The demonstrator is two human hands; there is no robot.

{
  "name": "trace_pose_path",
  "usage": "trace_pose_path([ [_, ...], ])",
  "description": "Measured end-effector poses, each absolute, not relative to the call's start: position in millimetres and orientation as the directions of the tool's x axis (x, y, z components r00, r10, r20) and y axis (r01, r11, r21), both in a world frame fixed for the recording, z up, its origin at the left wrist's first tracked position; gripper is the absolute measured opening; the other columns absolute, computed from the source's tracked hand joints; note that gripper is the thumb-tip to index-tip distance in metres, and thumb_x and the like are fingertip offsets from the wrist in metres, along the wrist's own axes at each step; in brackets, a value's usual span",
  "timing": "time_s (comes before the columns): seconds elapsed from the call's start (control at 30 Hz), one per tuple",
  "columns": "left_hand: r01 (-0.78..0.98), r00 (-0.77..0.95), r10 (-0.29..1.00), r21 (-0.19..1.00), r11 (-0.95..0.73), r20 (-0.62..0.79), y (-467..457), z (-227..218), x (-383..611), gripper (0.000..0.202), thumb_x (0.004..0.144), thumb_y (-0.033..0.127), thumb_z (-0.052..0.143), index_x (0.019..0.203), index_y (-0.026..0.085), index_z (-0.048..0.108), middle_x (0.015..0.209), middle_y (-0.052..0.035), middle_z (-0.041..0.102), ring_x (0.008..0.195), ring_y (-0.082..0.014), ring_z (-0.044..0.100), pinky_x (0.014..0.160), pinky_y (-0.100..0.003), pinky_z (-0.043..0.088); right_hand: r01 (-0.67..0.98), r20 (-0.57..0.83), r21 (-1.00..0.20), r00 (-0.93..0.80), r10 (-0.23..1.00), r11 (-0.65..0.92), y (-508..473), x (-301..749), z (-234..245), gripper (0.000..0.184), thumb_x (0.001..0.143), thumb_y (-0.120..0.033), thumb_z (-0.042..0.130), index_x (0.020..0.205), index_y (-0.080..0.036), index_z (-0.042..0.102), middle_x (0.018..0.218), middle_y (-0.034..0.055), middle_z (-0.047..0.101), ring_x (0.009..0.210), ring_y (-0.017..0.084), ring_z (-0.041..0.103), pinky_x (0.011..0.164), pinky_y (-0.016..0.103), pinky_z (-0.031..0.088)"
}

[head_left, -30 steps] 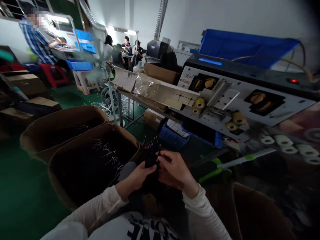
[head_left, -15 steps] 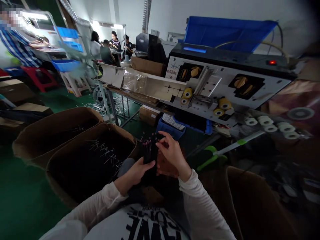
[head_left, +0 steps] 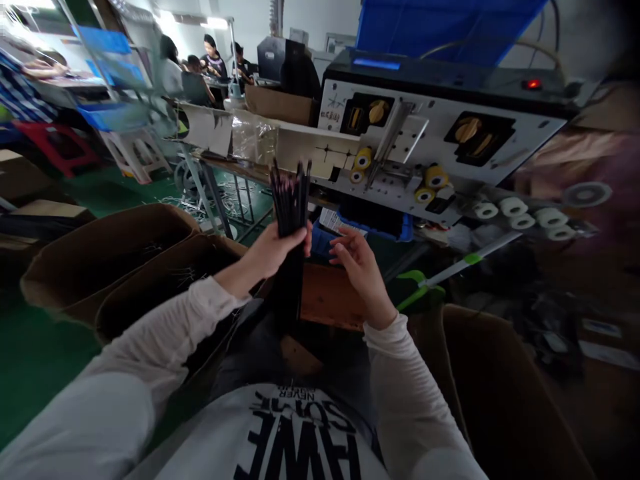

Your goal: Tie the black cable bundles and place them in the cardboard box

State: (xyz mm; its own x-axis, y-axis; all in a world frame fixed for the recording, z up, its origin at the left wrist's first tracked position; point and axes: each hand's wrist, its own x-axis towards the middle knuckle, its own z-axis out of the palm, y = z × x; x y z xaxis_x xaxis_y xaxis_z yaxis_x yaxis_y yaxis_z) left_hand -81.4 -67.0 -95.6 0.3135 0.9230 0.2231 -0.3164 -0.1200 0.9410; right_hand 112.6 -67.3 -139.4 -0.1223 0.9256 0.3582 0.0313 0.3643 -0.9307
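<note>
My left hand [head_left: 273, 250] is wrapped round a bundle of black wires [head_left: 290, 200] and holds it upright in front of me. Pinkish tips show near the uneven top of the bundle, and its lower part hangs down below my hand into shadow. To the right of the bundle, my right hand [head_left: 357, 263] is raised with its fingers loosely spread and apart, touching nothing that I can see. Behind and below it lies a reddish-brown surface [head_left: 330, 297].
A long machine [head_left: 390, 133] with yellow rollers spans the back right, a blue crate [head_left: 400, 227] beneath it. Cardboard boxes [head_left: 113, 230] stand at left, another box [head_left: 450, 333] at right. A green-footed stand [head_left: 425, 283] is near my right arm. Several people sit at far tables.
My left hand has lifted the black wires upward. My right hand has come away from the top of the bundle, and its fingers have spread. The view has tilted down slightly.
</note>
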Motion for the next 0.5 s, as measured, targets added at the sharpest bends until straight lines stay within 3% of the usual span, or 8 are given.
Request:
trace_pose_path([
  [0.2,-0.218,0.214,0.889,0.907,-0.361,0.405,-39,-16,-58,0.001,0.087,0.016,0.053,0.086,0.016,0.054,0.067,0.0024,0.054,0.059,-0.0087,0.054,0.060,-0.024,0.045,0.029,0.417,-0.901,-0.213,0.883,0.433,-68,103,-138,0.059,0.080,-0.048,0.066,0.129,-0.025,0.043,0.119,0.0080,0.055,0.110,0.019,0.055,0.093,0.037,0.049],
  [0.27,-0.230,0.192,0.866,0.879,-0.419,0.462,-33,-2,-47,0.009,0.090,0.011,0.048,0.086,0.017,0.053,0.067,0.0027,0.053,0.059,-0.0080,0.053,0.059,-0.024,0.044,-0.006,0.489,-0.867,-0.208,0.847,0.499,-59,88,-132,0.072,0.076,-0.050,0.069,0.136,-0.027,0.036,0.126,0.0088,0.052,0.116,0.020,0.052,0.098,0.039,0.046],
  [0.37,-0.269,0.136,0.830,0.826,-0.495,0.541,-22,12,-31,0.017,0.090,0.006,0.044,0.083,0.020,0.050,0.065,0.0027,0.052,0.055,-0.0081,0.050,0.054,-0.024,0.042,0.014,0.598,-0.797,-0.120,0.792,0.604,-40,64,-122,0.089,0.071,-0.053,0.072,0.142,-0.027,0.026,0.135,0.0098,0.046,0.122,0.021,0.047,0.103,0.041,0.041],
  [0.5,-0.240,0.028,0.826,0.806,-0.541,0.562,-9,24,-9,0.021,0.089,0.004,0.041,0.079,0.022,0.045,0.064,0.0025,0.050,0.051,-0.0085,0.049,0.050,-0.024,0.040,0.140,0.646,-0.761,0.069,0.761,0.634,-15,46,-124,0.090,0.068,-0.051,0.074,0.140,-0.019,0.029,0.134,0.0132,0.046,0.127,0.025,0.042,0.107,0.042,0.036],
])
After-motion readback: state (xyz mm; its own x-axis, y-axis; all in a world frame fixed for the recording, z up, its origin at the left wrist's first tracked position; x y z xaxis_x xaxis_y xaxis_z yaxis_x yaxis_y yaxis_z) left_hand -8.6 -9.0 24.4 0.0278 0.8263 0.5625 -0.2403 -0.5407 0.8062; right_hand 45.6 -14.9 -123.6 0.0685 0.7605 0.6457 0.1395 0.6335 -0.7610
